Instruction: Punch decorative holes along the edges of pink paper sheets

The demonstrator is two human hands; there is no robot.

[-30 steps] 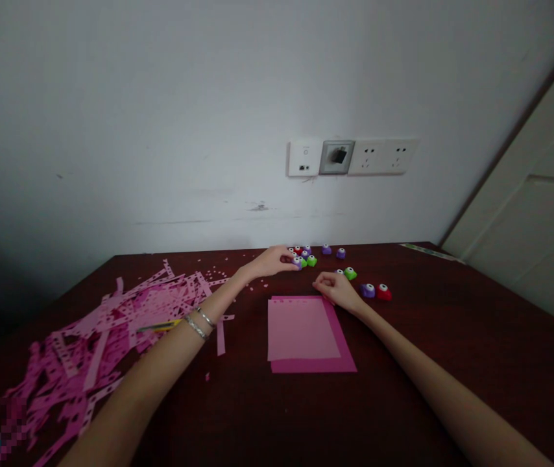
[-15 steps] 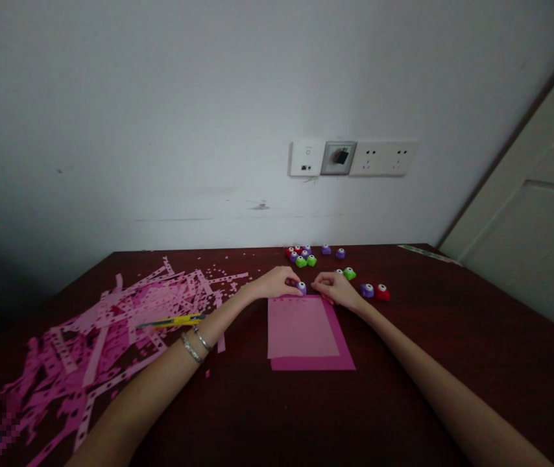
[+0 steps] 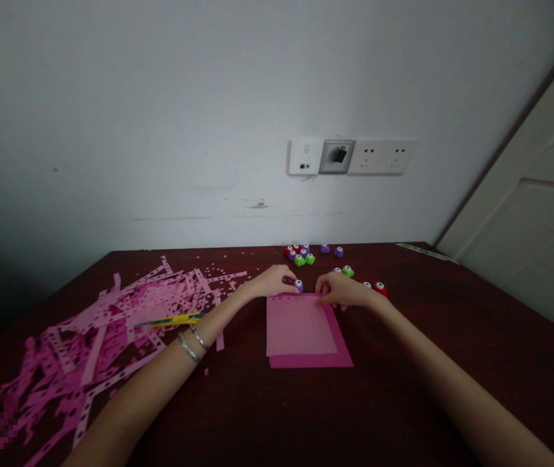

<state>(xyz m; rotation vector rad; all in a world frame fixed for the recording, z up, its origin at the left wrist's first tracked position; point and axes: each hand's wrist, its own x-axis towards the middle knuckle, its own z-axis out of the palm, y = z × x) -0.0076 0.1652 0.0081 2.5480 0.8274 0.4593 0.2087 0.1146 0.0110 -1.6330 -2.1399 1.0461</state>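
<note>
Two pink sheets overlap on the table: a light pink sheet [image 3: 301, 327] on top, a darker pink sheet [image 3: 311, 361] showing along its right and bottom edges. A row of small marks runs along the upper edge of the light one. My left hand [image 3: 277, 281] is closed on a small purple paper punch [image 3: 298, 286] with a white top, right at that upper edge. At the upper right corner, the fingers of my right hand [image 3: 338, 288] pinch the paper; whether they hold one sheet or both I cannot tell.
Punched pink strips [image 3: 96, 344] and scraps are heaped at the left, with a yellow utility knife [image 3: 174, 320] on them. Several red, purple and green punches [image 3: 299, 260] stand toward the wall; a red punch [image 3: 380, 288] sits beyond my right wrist. A pale strip [image 3: 425, 251] lies far right.
My right hand has moved from beyond the sheets' edge onto their upper right corner, its fingers now on the paper. My left hand stays with the purple punch, which has shifted slightly left.
</note>
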